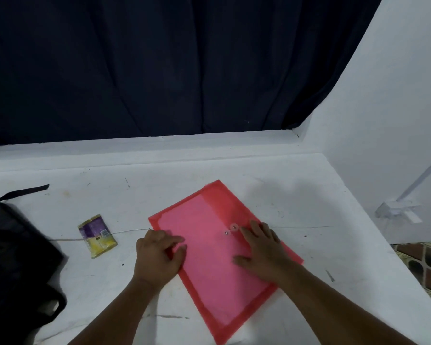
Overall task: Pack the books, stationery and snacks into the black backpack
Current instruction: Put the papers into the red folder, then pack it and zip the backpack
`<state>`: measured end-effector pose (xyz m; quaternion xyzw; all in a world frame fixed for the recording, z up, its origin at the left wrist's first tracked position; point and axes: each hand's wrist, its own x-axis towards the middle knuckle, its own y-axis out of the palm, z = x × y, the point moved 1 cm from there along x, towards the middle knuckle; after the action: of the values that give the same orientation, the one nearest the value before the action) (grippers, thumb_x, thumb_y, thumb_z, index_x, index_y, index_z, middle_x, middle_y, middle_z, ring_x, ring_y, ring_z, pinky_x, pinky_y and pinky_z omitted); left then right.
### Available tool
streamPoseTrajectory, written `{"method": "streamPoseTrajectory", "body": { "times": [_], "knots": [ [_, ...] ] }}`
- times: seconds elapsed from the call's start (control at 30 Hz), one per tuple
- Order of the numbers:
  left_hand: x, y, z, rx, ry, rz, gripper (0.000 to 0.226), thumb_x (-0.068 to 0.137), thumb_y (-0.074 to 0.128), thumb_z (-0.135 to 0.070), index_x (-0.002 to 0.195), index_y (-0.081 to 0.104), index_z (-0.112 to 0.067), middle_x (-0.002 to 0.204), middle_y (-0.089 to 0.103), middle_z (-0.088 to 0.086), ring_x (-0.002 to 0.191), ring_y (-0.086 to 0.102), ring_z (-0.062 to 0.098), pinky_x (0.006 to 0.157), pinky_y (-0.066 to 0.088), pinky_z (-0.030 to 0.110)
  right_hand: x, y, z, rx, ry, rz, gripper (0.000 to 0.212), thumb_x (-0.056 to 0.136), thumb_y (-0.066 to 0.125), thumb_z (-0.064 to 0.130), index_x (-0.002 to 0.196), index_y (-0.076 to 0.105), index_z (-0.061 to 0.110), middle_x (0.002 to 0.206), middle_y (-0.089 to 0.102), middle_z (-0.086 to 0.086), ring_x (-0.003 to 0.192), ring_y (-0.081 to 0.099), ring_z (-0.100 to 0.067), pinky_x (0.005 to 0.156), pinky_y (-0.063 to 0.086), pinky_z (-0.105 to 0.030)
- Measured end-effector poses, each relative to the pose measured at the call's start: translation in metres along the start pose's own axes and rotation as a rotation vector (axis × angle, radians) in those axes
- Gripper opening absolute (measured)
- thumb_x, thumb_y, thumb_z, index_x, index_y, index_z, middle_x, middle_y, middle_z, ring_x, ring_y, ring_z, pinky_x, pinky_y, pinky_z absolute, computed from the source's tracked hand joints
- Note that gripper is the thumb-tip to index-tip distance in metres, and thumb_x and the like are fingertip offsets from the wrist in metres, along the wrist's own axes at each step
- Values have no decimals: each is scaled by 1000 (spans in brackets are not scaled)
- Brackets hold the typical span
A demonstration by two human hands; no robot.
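A pink-red plastic document envelope (pixel 209 235) with a button-and-string clasp lies flat and slanted on the white table (pixel 296 200). My left hand (pixel 159 255) rests on its left edge with the fingers loosely bent on the plastic. My right hand (pixel 261 247) presses flat on its right half, fingertips by the clasp. A purple and yellow snack packet (pixel 97 235) lies to the left of the envelope. The black backpack (pixel 15 260) lies at the table's left edge, partly out of frame, with a strap trailing behind it.
A dark blue curtain (pixel 159 66) hangs behind the table. A white wall (pixel 383 120) closes the right side, with a taped white bracket (pixel 398 210) on it. Brick-patterned floor (pixel 423 267) shows past the table's right edge.
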<state>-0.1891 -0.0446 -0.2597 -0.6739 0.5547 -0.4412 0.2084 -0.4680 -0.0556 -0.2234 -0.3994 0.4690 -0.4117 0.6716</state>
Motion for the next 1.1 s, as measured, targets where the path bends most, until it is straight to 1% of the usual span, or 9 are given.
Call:
{"method": "streamPoseTrajectory", "body": {
  "times": [0.13,0.2,0.3,0.43,0.53,0.6,0.7,0.93,1.1],
  "knots": [
    [-5,5,-3,61,187,56,17,76,74,-38,65,68,-27,101,68,-14,114,58,13,93,41,38,5,-1,0,-71,27,2,76,99,49,44,158,4,32,166,-12,-5,150,-18,-35,120,-10,-58],
    [-9,3,-11,-47,213,112,27,82,73,-33,61,59,-21,84,68,-11,96,67,12,91,51,37,5,-3,5,-75,37,-21,71,101,48,29,158,7,33,167,-9,-5,151,-16,-36,121,-7,-58],
    [-18,-4,-23,-24,185,101,42,88,68,-36,54,46,-25,56,50,-14,57,50,1,62,47,25,4,2,14,-55,16,-45,66,101,39,11,157,12,34,167,-5,-2,152,-15,-33,122,-5,-54],
    [-23,-13,-20,50,195,139,52,91,61,-48,52,43,-18,51,46,-9,45,45,6,45,42,22,-1,12,32,-13,-34,-27,76,94,38,-3,157,16,33,167,-7,1,151,-18,-29,123,-9,-50],
    [-17,-24,-8,-8,255,82,36,87,68,-42,61,54,-23,64,52,-14,61,49,4,56,44,24,-9,20,48,66,-38,-58,79,87,47,5,157,23,32,167,0,5,153,-12,-25,123,-5,-49],
    [-12,-26,7,15,303,64,19,81,74,-44,88,71,-26,94,64,-11,94,59,12,75,47,31,-14,25,57,115,-27,-122,74,84,52,11,153,35,34,165,14,8,153,0,-22,123,0,-49],
    [-6,-24,31,135,265,190,54,77,67,-62,121,68,-31,134,59,-4,130,50,23,96,44,43,-20,35,69,177,-12,-232,63,84,50,19,145,48,36,157,31,13,149,13,-18,121,4,-41],
    [10,-21,56,-43,242,109,22,92,58,-39,100,76,-31,111,70,-15,106,63,16,83,51,42,-9,47,88,182,12,-484,49,75,51,45,120,65,32,121,56,13,123,43,-15,103,20,-30],
    [8,-21,58,-24,202,169,42,69,68,-53,107,72,-35,131,62,-11,131,49,20,98,39,44,10,54,95,187,-65,-549,35,78,53,43,106,70,33,111,58,15,111,47,-14,96,37,-38]
  ]
}}
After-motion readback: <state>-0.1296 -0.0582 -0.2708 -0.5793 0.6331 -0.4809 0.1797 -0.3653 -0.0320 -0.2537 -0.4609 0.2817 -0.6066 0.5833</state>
